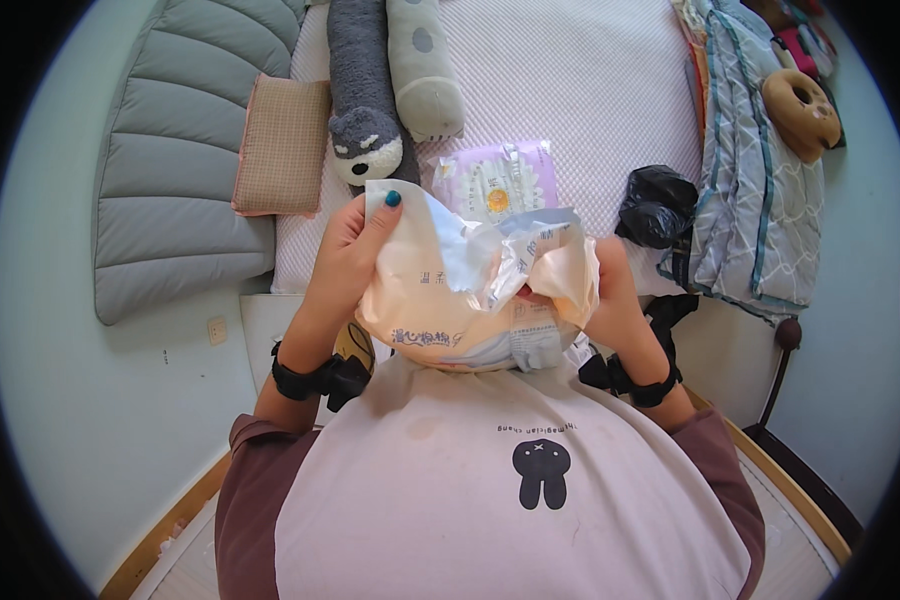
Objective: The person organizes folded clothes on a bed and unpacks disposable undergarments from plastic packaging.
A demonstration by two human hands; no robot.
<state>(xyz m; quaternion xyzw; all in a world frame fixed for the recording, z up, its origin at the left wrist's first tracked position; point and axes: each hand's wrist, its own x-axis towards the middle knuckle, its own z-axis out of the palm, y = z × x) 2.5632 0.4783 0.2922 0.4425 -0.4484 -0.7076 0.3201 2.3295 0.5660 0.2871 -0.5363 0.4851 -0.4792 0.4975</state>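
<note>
Close in front of my chest I hold a peach and pale blue soft plastic package (440,300), its upper edge crumpled and gaping at the right. My left hand (355,240) grips its upper left edge, the thumb with a teal nail lying flat on the front and the fingers behind. At the right side my right hand (610,290) pinches the wrinkled film, its fingers partly covered by the folds. What the package contains cannot be made out. Just beyond it a lilac package (500,170) with a white flower print lies on the bed.
The bed (570,90) has a white ribbed cover. Two long plush toys, one dark grey (355,70) and one light grey (425,70), lie left of centre near a checked pillow (285,145). At right are a black plastic bag (658,205), a folded quilt (760,190) and a brown ring cushion (802,115).
</note>
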